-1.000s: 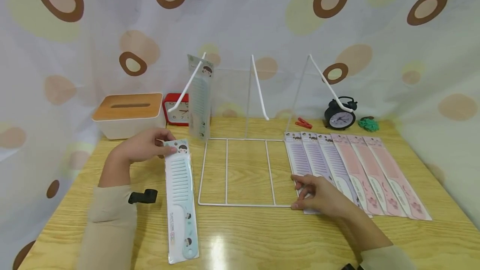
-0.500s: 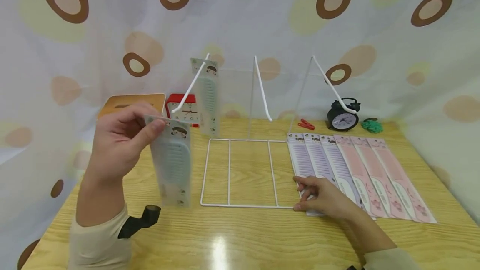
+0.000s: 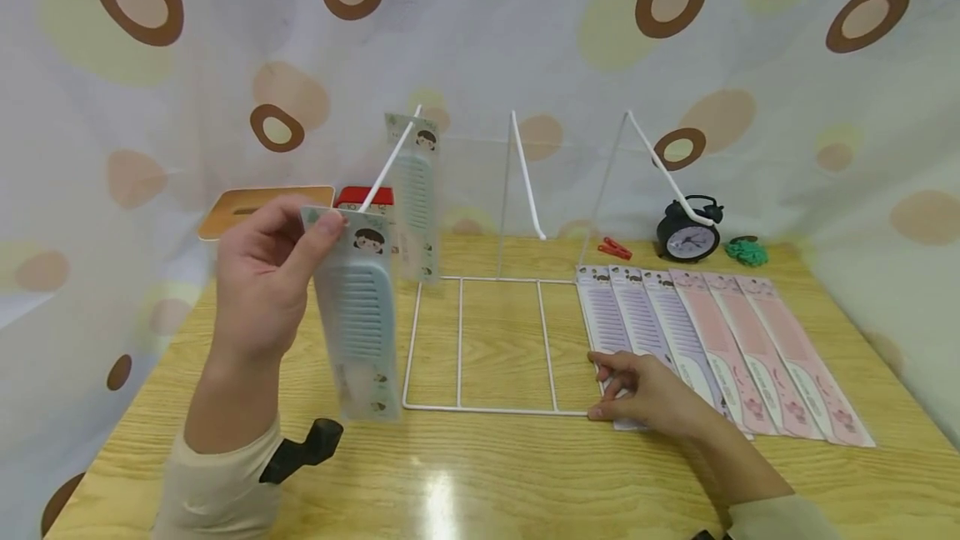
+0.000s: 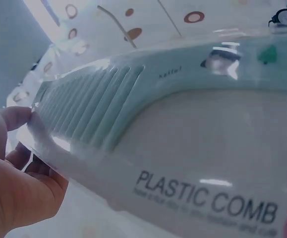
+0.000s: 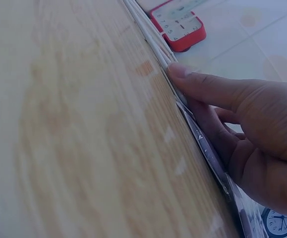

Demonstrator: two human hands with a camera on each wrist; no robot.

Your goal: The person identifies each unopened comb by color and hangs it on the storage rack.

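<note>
My left hand (image 3: 262, 282) pinches the top edge of a packaged light-green comb (image 3: 358, 315), which hangs upright above the table near the tip of the left prong of a white wire rack (image 3: 495, 411). Printed letters and the comb's teeth fill the left wrist view, where the green comb (image 4: 98, 104) sits inside clear wrapping. Another packaged green comb (image 3: 416, 198) hangs farther back on that same prong. At the front right corner of the rack's base, my right hand (image 3: 648, 390) grips the wire with thumb and fingertips; in the right wrist view the thumb lies on the white wire (image 5: 155, 47).
Purple packaged combs (image 3: 637, 319) and pink packaged combs (image 3: 772, 357) lie in a row right of the rack. Behind stand a tissue box (image 3: 225, 211), a partly hidden red clock (image 3: 367, 196) and a black alarm clock (image 3: 688, 238). Red clips (image 3: 615, 248) and a green bundle (image 3: 746, 252) lie nearby.
My left hand has lifted the green comb package off the table and brought it up and slightly right, towards the left prong. The right hand stays on the rack.
</note>
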